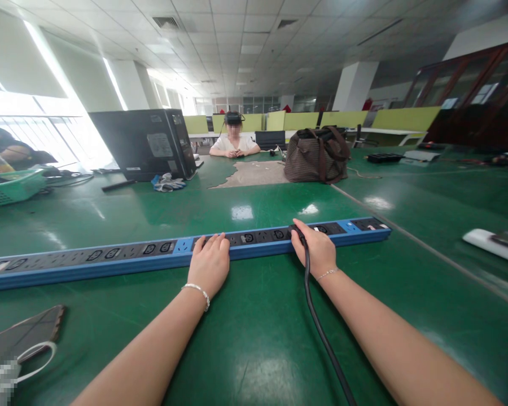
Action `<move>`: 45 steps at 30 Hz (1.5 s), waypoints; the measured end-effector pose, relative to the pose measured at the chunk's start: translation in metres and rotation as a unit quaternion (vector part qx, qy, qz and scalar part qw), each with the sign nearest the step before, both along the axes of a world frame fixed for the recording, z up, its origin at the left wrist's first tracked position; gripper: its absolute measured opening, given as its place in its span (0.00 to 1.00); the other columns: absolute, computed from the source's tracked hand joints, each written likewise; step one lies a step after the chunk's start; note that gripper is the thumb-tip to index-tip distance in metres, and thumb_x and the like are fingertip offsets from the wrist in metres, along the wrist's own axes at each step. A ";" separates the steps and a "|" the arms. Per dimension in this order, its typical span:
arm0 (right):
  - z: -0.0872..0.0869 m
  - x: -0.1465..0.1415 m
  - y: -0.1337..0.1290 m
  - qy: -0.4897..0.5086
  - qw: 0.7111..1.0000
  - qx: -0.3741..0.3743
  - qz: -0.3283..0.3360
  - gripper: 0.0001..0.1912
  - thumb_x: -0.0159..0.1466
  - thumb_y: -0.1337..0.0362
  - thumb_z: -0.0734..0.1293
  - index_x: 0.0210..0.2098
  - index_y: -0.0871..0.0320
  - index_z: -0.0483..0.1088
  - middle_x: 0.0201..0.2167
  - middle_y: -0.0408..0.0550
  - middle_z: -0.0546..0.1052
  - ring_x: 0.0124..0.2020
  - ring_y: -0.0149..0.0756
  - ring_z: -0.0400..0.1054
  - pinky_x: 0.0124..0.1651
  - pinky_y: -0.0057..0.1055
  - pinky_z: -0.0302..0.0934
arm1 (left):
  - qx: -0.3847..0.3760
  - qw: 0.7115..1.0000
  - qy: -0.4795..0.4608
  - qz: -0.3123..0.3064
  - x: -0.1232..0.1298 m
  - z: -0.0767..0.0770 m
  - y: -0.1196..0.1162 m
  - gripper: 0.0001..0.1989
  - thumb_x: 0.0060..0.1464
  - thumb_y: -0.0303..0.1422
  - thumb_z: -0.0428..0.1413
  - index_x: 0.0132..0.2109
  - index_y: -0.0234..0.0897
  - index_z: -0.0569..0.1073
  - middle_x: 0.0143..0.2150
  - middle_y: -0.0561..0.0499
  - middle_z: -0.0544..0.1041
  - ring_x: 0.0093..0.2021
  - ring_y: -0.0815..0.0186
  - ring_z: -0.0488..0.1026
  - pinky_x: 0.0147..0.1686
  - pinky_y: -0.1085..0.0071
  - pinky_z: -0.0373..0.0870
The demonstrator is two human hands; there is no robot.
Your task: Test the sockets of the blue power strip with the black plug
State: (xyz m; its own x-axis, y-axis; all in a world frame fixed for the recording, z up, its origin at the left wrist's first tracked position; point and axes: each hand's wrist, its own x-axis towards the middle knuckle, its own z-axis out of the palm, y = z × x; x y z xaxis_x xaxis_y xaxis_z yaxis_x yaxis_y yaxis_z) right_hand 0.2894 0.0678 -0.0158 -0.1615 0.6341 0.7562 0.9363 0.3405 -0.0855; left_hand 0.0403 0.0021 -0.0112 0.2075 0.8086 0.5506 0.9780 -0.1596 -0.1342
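A long blue power strip (254, 250) with black and blue sockets lies across the green table. My left hand (211, 256) rests on it left of the middle, fingers laid over its top face and touching the sockets. Farther right, my right hand (316, 245) grips a black plug (295, 231) at one of the sockets, thumb and fingers closed round it. How deep the plug sits I cannot tell. Its black power cord (313, 316) hangs over the table toward me, between my forearms.
On the green table (254, 338) stand a black computer case (139, 144), gloves (168, 182), a brown bag (313, 155) and a green basket (14, 189). A phone-like flat object (25, 332) lies near left, a white object (491, 245) at right. A person (234, 138) sits opposite.
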 end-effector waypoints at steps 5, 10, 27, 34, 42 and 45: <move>-0.001 0.000 0.001 0.010 1.000 -0.006 0.013 0.18 0.63 0.61 0.58 0.48 0.58 0.72 0.38 0.49 0.79 0.34 0.37 0.73 0.39 0.30 0.63 | 0.016 1.000 0.008 -0.020 0.009 -0.007 -0.002 0.16 0.59 0.26 0.41 0.48 0.34 0.70 0.53 0.44 0.73 0.55 0.57 0.67 0.57 0.52 0.54; 0.000 0.000 0.001 0.013 1.000 -0.017 0.014 0.18 0.63 0.61 0.58 0.49 0.59 0.71 0.39 0.50 0.79 0.35 0.37 0.73 0.40 0.30 0.63 | -0.007 1.000 -0.007 -0.025 0.014 -0.006 -0.003 0.16 0.59 0.35 0.45 0.49 0.33 0.69 0.54 0.41 0.71 0.54 0.57 0.67 0.53 0.58 0.61; 0.007 -0.001 -0.009 -0.009 0.998 -0.069 0.007 0.20 0.65 0.61 0.56 0.53 0.57 0.67 0.39 0.48 0.79 0.36 0.37 0.73 0.38 0.29 0.64 | -0.029 0.999 -0.024 0.001 0.020 -0.007 -0.006 0.21 0.53 0.34 0.51 0.53 0.31 0.66 0.57 0.39 0.68 0.56 0.54 0.63 0.57 0.56 0.56; 0.008 0.000 -0.008 0.006 0.998 -0.067 0.014 0.20 0.65 0.61 0.56 0.52 0.57 0.68 0.39 0.50 0.79 0.37 0.39 0.73 0.39 0.32 0.65 | -0.029 0.999 -0.025 -0.003 0.020 -0.009 -0.006 0.22 0.52 0.34 0.51 0.54 0.32 0.65 0.58 0.38 0.67 0.57 0.53 0.62 0.58 0.54 0.55; 0.011 -0.003 -0.006 0.005 0.996 -0.084 -0.038 0.19 0.63 0.59 0.57 0.51 0.56 0.70 0.31 0.49 0.79 0.31 0.39 0.73 0.34 0.31 0.62 | -0.030 0.999 -0.029 -0.003 0.019 -0.007 -0.006 0.21 0.52 0.33 0.51 0.53 0.30 0.66 0.57 0.39 0.68 0.56 0.53 0.63 0.58 0.55 0.55; 0.012 -0.001 -0.005 -0.020 0.998 -0.058 -0.004 0.20 0.64 0.61 0.57 0.51 0.59 0.69 0.35 0.49 0.79 0.34 0.38 0.73 0.40 0.31 0.62 | -0.028 0.999 -0.032 -0.002 0.020 -0.007 -0.006 0.21 0.51 0.33 0.51 0.53 0.31 0.66 0.57 0.39 0.68 0.56 0.53 0.63 0.58 0.55 0.55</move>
State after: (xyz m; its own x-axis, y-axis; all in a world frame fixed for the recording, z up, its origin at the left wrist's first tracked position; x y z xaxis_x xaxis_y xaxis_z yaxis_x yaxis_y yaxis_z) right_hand 0.2884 0.0623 -0.0041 -0.1849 0.7189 0.6701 0.9423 0.3234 -0.0869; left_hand 0.0601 -0.0035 -0.0184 0.1764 0.8375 0.5172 0.9837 -0.1682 -0.0632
